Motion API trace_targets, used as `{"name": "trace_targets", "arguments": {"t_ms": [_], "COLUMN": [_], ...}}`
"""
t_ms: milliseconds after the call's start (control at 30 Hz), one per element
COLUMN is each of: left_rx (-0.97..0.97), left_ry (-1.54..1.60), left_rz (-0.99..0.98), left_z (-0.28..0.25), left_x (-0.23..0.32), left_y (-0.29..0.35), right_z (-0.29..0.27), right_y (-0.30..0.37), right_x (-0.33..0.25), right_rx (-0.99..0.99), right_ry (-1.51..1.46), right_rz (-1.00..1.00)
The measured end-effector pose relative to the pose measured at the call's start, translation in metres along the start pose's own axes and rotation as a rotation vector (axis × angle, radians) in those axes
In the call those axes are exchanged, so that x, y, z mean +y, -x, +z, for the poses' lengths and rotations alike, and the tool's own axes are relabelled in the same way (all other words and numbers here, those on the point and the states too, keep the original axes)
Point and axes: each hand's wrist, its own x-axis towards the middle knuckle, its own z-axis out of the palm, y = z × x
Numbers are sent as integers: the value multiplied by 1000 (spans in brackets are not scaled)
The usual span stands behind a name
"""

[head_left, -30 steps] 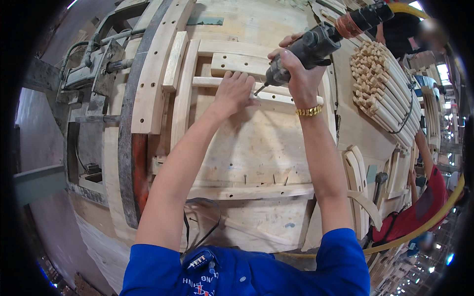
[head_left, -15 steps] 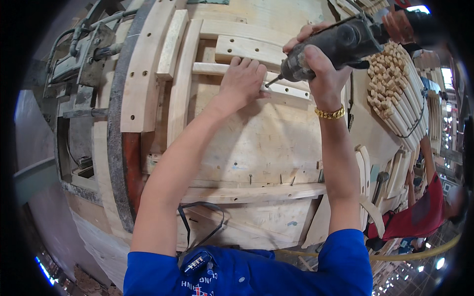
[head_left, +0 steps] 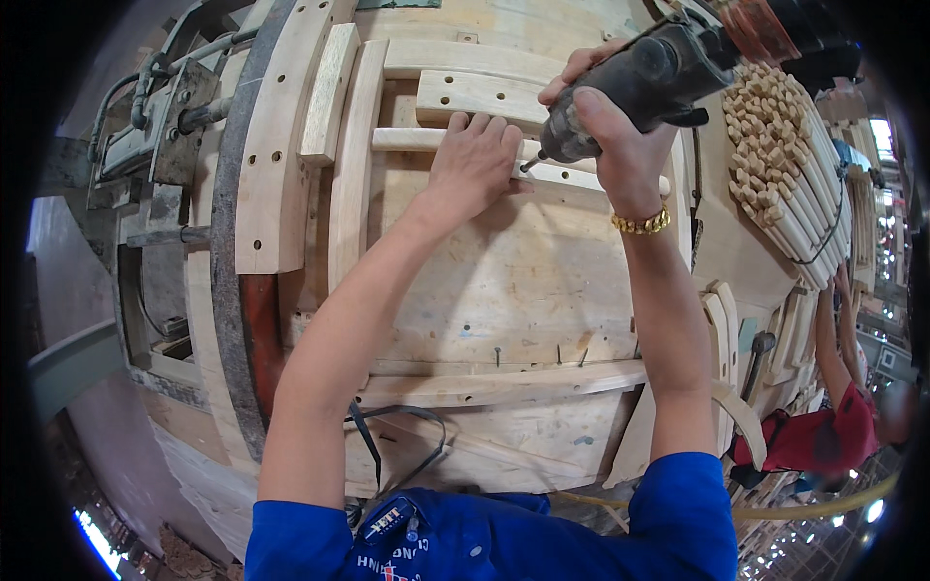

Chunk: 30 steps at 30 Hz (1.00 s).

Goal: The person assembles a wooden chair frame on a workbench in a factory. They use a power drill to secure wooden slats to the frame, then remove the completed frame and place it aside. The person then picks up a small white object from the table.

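Observation:
A black power drill [head_left: 635, 82] is in my right hand [head_left: 620, 136], whose fingers and thumb wrap round its front body. Its thin bit meets a narrow pale wood strip with holes [head_left: 581, 178], close to the fingertips of my left hand [head_left: 475, 160]. That left hand curls over the strip and a long wooden rod [head_left: 402, 139] behind it, pressing both together; its fingertips are partly hidden. Beyond them lies a thicker wood block with holes [head_left: 465, 95]. To the left, an upright wood piece [head_left: 356, 174] touches the rod's end.
A metal clamp mechanism [head_left: 160, 126] stands at the far left. Several loose screws [head_left: 558, 355] are near the bench's front ledge [head_left: 504, 384]. Bundled wooden sticks [head_left: 785, 165] sit at the right, with a person in a red shirt [head_left: 823, 436] below them.
The drill has moved slightly down and left, its front end now nearer the strip with less bit showing. My left hand stays in place. The person at right has shifted lower.

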Motion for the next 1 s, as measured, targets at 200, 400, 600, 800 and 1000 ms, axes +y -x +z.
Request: {"name": "trace_targets", "arguments": {"t_ms": [200, 400, 600, 800, 1000], "left_rx": [-1, 39, 41, 46, 17], "left_ry": [9, -12, -5, 2, -25], "left_rz": [-15, -2, -4, -21, 3], "left_z": [0, -1, -1, 2, -5], "left_x": [0, 1, 0, 7, 7], "left_y": [1, 1, 3, -1, -2], "right_z": [3, -3, -6, -6, -12], "right_y": [1, 0, 2, 5, -3], "right_x": [-4, -2, 1, -2, -3], "right_rx": [-2, 35, 2, 68, -62], "right_ry": [159, -36, -46, -17, 167], "right_rz": [33, 5, -2, 40, 54]}}
